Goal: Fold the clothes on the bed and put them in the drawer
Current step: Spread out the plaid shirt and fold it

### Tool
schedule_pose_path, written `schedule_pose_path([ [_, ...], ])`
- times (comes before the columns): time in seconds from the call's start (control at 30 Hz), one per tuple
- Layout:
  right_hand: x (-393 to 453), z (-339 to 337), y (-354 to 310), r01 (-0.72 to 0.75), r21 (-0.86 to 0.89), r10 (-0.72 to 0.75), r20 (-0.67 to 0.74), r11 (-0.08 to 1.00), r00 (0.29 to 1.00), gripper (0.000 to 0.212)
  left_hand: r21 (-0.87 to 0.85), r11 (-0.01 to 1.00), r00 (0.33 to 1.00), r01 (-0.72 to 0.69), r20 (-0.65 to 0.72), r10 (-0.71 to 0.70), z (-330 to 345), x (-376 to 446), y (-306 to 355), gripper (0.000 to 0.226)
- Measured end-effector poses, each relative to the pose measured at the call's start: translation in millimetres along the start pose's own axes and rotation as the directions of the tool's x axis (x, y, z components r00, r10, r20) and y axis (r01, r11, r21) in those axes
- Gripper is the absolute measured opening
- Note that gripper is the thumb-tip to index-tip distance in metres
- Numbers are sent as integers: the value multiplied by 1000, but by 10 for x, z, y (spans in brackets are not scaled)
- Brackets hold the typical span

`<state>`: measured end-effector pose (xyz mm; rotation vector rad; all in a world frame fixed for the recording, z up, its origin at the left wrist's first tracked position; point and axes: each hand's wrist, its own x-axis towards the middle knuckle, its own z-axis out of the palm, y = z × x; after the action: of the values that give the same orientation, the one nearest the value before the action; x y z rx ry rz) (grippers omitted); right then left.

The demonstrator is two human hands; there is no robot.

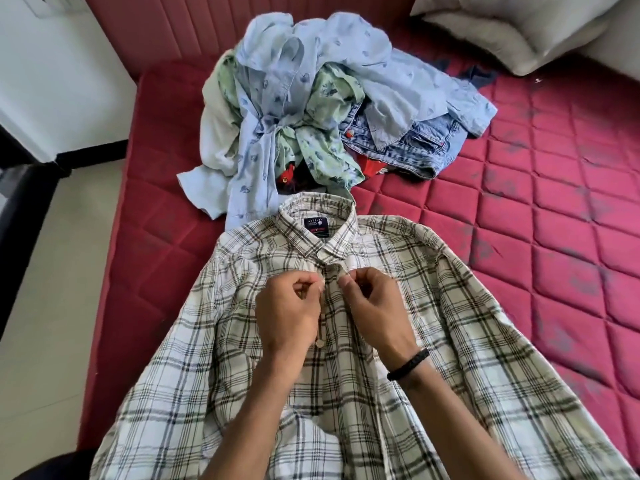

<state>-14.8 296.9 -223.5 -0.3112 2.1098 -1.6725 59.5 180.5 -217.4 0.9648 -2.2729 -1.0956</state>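
The plaid shirt (346, 341) lies flat on the red bed (519, 237), front up, collar away from us. Our left hand (287, 313) and right hand (377, 313) both pinch the shirt's front strip just below the collar, fingers curled tight on the cloth. We see a black band (408, 363) on the right wrist. Behind the shirt sits a pile of clothes (311, 109). A white pillow (512, 26) lies in the far corner.

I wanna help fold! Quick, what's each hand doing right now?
Left hand: pinches the plaid shirt front, just below the collar.
Right hand: pinches the shirt's other front edge, beside the left.
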Motion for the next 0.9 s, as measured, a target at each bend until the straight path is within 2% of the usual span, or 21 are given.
schedule_pose_path([
  [0.1, 17, 28, 47, 53, -103, -51, 19, 993, 999, 14, -233, 959, 987, 162, 57, -153, 95, -41, -40, 14],
  [0.23, 1, 123, 138, 127, -179, -133, -23, 976, 991, 3, -362, 895, 965, 262, 96, -244, 184, -88, -119, 19],
  [0.43, 30, 232, 258, 196, -325, -221, -43, 925, 974, 4, -452, 850, 963, 271, 129, -238, 211, -113, -188, 23],
  [0.57, 72, 224, 235, 105, -216, -120, -56, 971, 991, 5, -532, 794, 956, 293, 152, -250, 203, -104, -213, 16],
  [0.67, 85, 199, 178, 85, -198, -96, -45, 976, 994, 7, -510, 821, 966, 257, 126, -225, 212, -123, -222, 14],
  [0.8, 67, 210, 166, 66, -175, -72, -31, 982, 997, 4, -377, 907, 982, 189, 69, -176, 237, -139, -225, 12],
  [0.9, 78, 199, 186, 35, -187, -39, -19, 982, 999, 3, -380, 902, 979, 206, 68, -194, 232, -142, -219, 12],
])
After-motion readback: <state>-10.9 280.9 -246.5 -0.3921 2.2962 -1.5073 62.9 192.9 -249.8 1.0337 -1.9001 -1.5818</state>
